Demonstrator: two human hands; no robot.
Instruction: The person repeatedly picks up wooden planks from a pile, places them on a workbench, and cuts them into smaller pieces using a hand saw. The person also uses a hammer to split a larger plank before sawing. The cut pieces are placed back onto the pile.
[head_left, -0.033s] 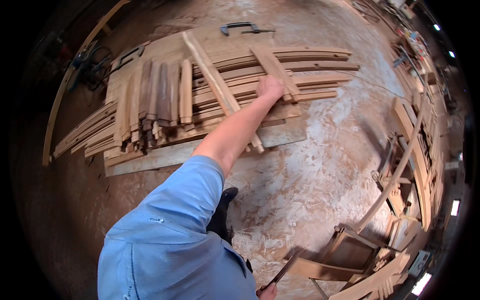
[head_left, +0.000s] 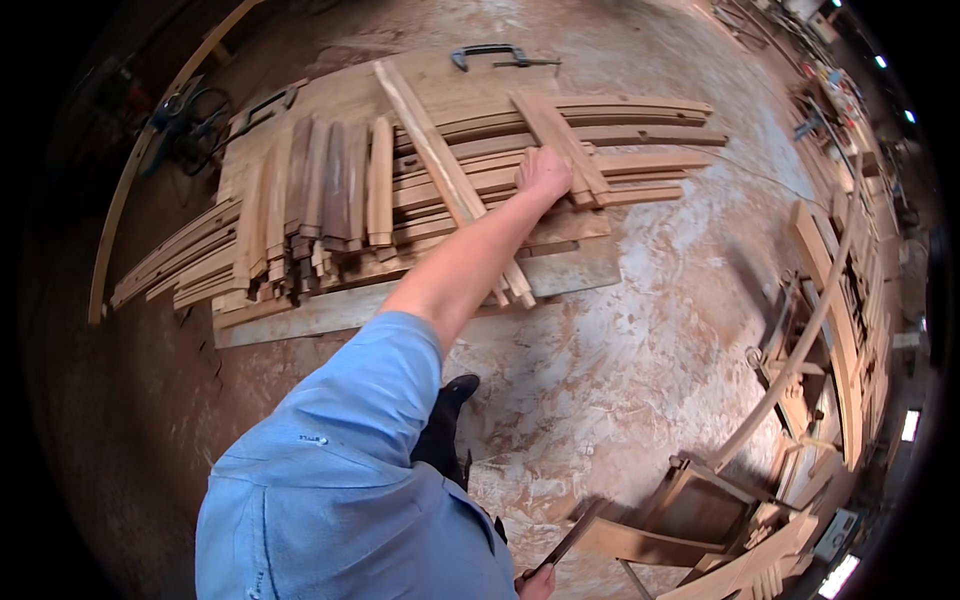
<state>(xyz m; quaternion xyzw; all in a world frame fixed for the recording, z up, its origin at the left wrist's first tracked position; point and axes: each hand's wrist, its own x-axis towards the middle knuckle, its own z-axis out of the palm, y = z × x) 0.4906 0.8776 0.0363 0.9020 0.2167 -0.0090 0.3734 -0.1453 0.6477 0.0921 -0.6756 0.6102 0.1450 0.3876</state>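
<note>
My left hand reaches far forward over stacked wooden strips, closed, against the left edge of a short flat board lying across them. Its fingertips are hidden, so what it grips I cannot make out. Low in the picture, my right hand is closed around a dark, narrow, flat strip that points up and to the right; its exact kind is unclear. A longer pale board lies slantwise across the strips, left of my left hand. Beside it, several shorter wood pieces lie in a row.
A plywood sheet lies under the wood, with a C-clamp at its far edge and another clamp at its far left. Wooden frames and curved parts stand at the right. My shoe is on the stained floor.
The whole scene sits slightly further right in the picture. My left hand stays beside the short board, and my right hand keeps hold of the dark strip.
</note>
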